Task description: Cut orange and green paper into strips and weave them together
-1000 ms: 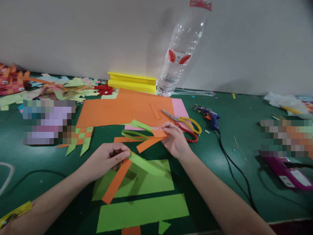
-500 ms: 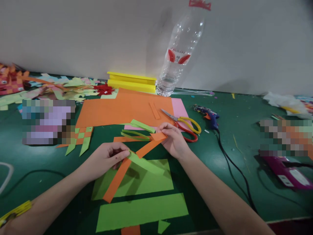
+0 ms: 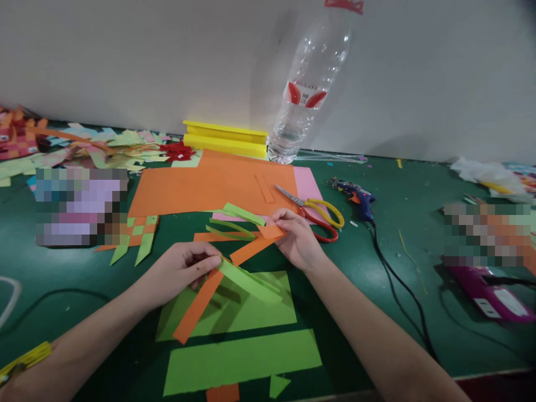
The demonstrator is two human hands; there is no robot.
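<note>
My left hand (image 3: pixel 190 271) pinches a green paper strip (image 3: pixel 251 283) together with an orange paper strip (image 3: pixel 199 307); the green one points right, the orange one hangs down toward me. In my right hand (image 3: pixel 295 237) a folded orange paper strip (image 3: pixel 253 248) is pinched between thumb and fingers, its free end angled toward the left hand. Just beyond it lie loose green strips (image 3: pixel 243 214) and another orange strip (image 3: pixel 209 237). Below both hands are a green paper sheet (image 3: pixel 259 307) and a wide green paper piece (image 3: pixel 243 360).
Scissors (image 3: pixel 314 209) lie partly on a large orange sheet (image 3: pixel 176 190), right of which is a glue gun (image 3: pixel 358 198) with a trailing cord. A tilted plastic bottle (image 3: pixel 301 95) stands by the wall. A woven paper piece (image 3: pixel 138 231) and paper scraps (image 3: pixel 92 148) are left.
The orange strip in my right hand swung in to touch the left hand's strips, then drew slightly away again. Both hands keep their pinches and have barely moved.
</note>
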